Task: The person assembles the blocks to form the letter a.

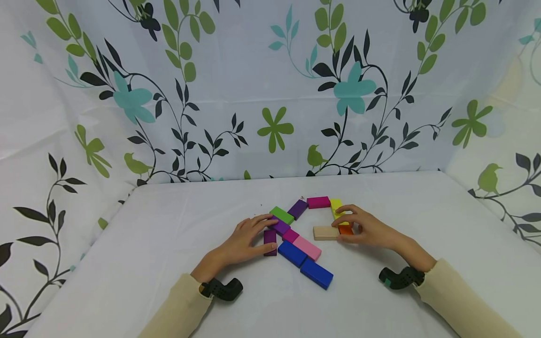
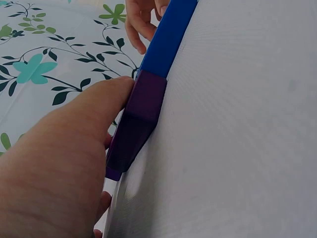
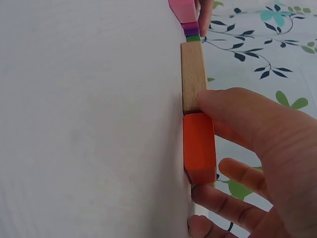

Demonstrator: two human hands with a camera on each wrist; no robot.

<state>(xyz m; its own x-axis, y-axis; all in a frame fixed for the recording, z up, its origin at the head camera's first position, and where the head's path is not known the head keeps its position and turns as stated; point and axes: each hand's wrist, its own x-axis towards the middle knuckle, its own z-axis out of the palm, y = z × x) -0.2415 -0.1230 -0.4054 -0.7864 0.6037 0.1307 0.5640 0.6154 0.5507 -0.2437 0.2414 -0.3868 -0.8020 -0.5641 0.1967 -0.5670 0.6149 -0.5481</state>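
Observation:
My left hand (image 1: 243, 240) reaches over the left end of a group of coloured blocks. Its thumb rests on a plum block (image 1: 269, 237), and its outstretched fingertips touch a purple block (image 1: 281, 226) beside a green block (image 1: 282, 215). In the left wrist view the thumb lies along the upper edge of the plum block (image 2: 146, 94). At the right end, my right hand (image 1: 369, 230) pinches a plain wooden block (image 1: 324, 233) by its right end between thumb and forefinger. An orange block (image 3: 199, 144) adjoins it under this hand, and a yellow block (image 1: 336, 205) sits behind, partly covered by fingers.
Between the hands lie a small magenta block (image 1: 290, 235), a pink block (image 1: 307, 247) and two blue blocks, the nearer one (image 1: 316, 273) lowest. Farther back are a dark purple block (image 1: 297, 209) and a crimson block (image 1: 318, 202). A patterned curtain (image 1: 236, 70) hangs behind the white table (image 1: 169, 220).

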